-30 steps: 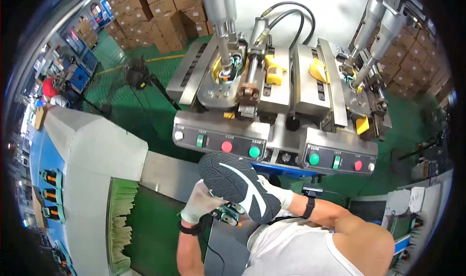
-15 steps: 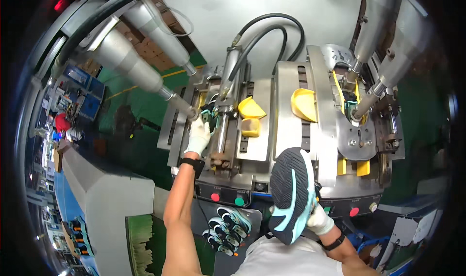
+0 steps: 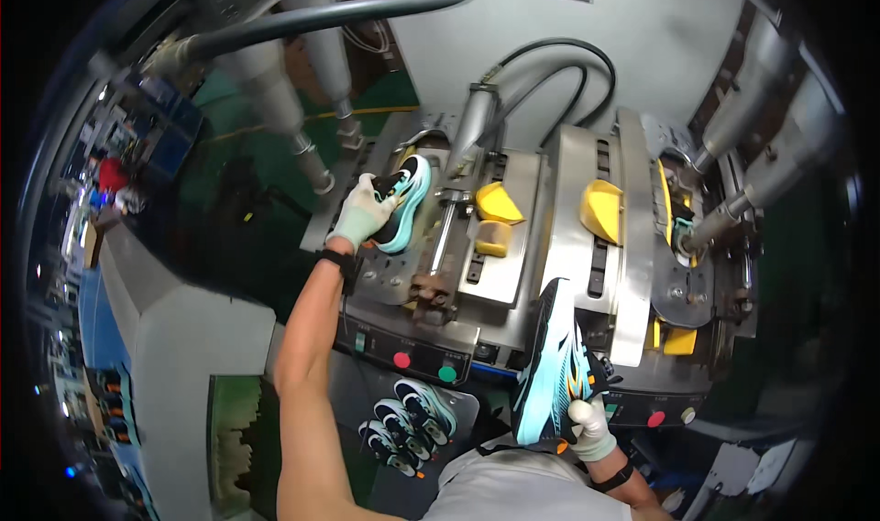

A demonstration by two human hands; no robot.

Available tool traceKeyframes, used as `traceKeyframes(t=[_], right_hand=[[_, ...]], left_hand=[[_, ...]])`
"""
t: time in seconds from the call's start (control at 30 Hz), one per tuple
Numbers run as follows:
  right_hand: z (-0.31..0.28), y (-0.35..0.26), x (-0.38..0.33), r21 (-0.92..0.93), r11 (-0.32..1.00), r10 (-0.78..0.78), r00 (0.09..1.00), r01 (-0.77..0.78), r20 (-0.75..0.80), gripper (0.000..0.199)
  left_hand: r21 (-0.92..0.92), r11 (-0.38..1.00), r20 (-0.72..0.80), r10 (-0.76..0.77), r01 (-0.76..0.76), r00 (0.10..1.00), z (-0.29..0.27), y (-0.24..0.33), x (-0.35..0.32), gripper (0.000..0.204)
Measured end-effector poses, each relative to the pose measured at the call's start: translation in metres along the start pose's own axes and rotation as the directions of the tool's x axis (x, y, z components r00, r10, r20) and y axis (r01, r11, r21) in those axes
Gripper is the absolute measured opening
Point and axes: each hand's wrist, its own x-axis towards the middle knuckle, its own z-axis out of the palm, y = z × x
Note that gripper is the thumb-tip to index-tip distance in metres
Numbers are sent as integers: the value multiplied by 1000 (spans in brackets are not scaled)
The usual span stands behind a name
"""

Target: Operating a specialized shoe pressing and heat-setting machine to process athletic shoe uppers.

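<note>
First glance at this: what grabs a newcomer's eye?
Probably the light-blue shoe held upright in the gloved right hand, just right of centre near the bottom. Then the second shoe, gripped by the gloved left hand over the left side of the metal machine. Bright yellow blocks stand out mid-machine.

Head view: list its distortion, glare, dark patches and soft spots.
Head view: fisheye curvature and blackened corners; head view: glare on the metal strip right of centre; head view: dim floor at upper left; head view: soft detail in the shoes at far left, while the shoe in the left hand reads fairly crisp.
</note>
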Motion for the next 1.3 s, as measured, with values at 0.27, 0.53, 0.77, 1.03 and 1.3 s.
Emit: traceKeyframes(t=[0.27, 0.53, 0.77, 1.03, 1.3], right_hand=[[130, 51, 159, -278, 957, 164, 942, -80, 294, 60], [116, 171, 455, -760, 642, -239, 916, -101, -323, 17], [150, 186, 477, -973, -93, -402, 902, -210, -157, 59], [63, 12, 557, -644, -394, 328, 755, 656, 568, 19], [125, 126, 139, -728, -30, -100, 722, 685, 684, 62]], left_hand=[[-440, 898, -315, -151, -3, 937, -51, -52, -276, 57], [-493, 640, -227, -748, 590, 623, 27, -109, -505, 55], [-498, 245, -230, -962, 832, 146, 157, -101, -649, 72], [-564, 197, -68, -979, 802, 192, 216, -74, -634, 72], [-641, 345, -397, -914, 686, 88, 288, -57, -669, 53]])
